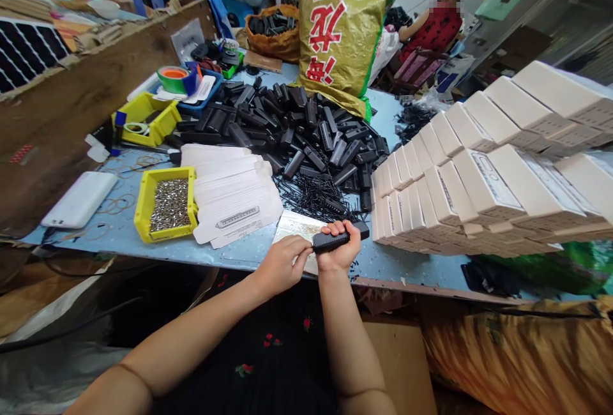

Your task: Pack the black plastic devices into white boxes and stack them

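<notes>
My right hand point(339, 250) is wrapped round a black oblong plastic piece point(330, 240) with a ribbed face, held level over the near edge of the table. At its left end my left hand point(283, 264) is closed in a pinch; whatever sits between the fingertips is too small to make out. Under both hands lies a whitish sheet point(294, 226), partly covered by them. Just beyond is a heap of thin black sticks point(318, 196), and behind it a large pile of similar black plastic pieces point(306, 121).
White boxes point(479, 179) are stacked on the right. To the left are flat printed cartons point(234, 195), a yellow bin point(143, 207) of small metal parts, another yellow bin point(163, 124) and a white power bank-like block point(79, 199). A gold sack point(345, 32) stands behind; a person point(433, 32) sits beyond.
</notes>
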The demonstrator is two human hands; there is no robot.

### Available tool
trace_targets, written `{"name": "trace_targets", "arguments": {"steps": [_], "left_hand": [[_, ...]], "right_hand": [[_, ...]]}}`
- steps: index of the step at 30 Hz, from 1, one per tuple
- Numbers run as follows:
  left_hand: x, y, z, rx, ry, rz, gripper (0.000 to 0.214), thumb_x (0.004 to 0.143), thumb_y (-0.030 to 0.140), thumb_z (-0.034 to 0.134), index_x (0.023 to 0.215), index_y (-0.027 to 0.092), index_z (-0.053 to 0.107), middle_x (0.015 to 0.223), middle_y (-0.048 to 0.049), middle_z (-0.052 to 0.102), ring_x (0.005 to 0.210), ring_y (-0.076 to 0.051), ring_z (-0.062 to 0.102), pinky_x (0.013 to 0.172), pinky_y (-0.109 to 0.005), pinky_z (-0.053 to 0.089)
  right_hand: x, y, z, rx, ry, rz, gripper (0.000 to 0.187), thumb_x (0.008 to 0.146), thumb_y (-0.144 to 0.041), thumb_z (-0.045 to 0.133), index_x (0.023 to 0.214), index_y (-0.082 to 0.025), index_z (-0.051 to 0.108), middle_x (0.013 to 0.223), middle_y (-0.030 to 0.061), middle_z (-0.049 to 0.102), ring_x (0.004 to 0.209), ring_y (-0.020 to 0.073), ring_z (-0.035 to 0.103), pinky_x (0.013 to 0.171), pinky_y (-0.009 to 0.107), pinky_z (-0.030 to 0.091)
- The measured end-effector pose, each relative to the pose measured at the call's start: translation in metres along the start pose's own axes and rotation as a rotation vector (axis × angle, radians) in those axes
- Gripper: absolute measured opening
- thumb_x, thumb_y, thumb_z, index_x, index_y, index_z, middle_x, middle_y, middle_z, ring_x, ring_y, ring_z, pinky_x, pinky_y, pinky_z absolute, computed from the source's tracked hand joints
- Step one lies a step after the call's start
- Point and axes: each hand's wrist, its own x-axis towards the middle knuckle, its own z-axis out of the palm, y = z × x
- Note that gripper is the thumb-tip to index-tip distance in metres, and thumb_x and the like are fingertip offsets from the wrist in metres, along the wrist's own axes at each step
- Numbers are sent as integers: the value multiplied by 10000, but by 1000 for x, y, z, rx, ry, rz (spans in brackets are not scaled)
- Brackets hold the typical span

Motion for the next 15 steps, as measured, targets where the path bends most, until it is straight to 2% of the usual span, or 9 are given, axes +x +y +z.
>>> {"name": "trace_targets", "arguments": {"steps": [9,15], "left_hand": [[-5,-2,0,20,59,18,183,902,187,442,833,187,612,754,-61,630,737,-179,583,681,-294,461],[-9,-12,9,56,5,-39,205,894,163,429,837,185,625,767,-65,630,739,-180,580,690,-303,471]], "right_hand": [[-21,3,12,-100,-44,-231,270,663,-293,586,708,-213,332,586,-92,321,485,48,392,511,188,433],[-10,15,-4,-102,29,-156,282,654,-312,589,725,-218,332,593,-96,308,472,48,376,495,189,434]]}}
